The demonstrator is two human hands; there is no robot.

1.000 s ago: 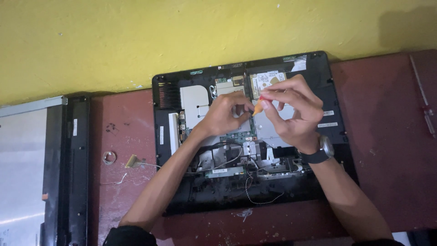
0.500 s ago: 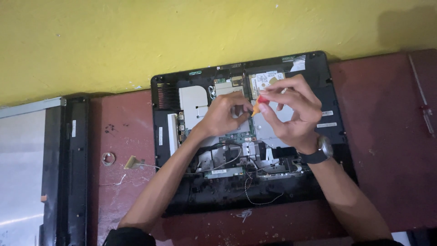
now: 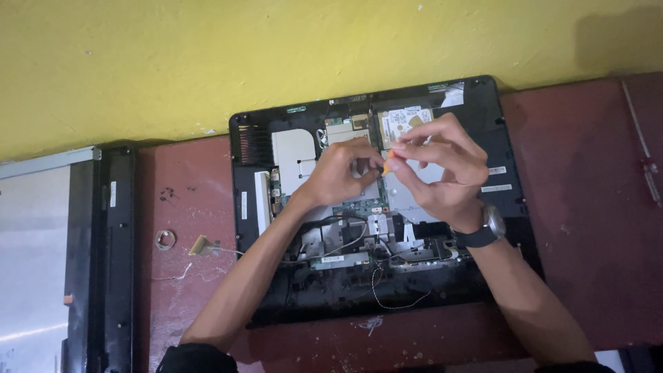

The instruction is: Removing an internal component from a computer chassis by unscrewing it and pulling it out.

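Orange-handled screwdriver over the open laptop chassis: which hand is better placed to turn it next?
Probably the right hand: its fingertips pinch the small orange-handled screwdriver. The left hand braces beside the tip on the black open laptop chassis.

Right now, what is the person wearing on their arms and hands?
Both forearms are bare, and there are no gloves on the left hand or the right hand. Dark sleeves show only at the bottom edge of the picture, pushed up high on both arms. On the right wrist sits a wristwatch with a black strap and a round, silver-coloured case. I can see no rings.
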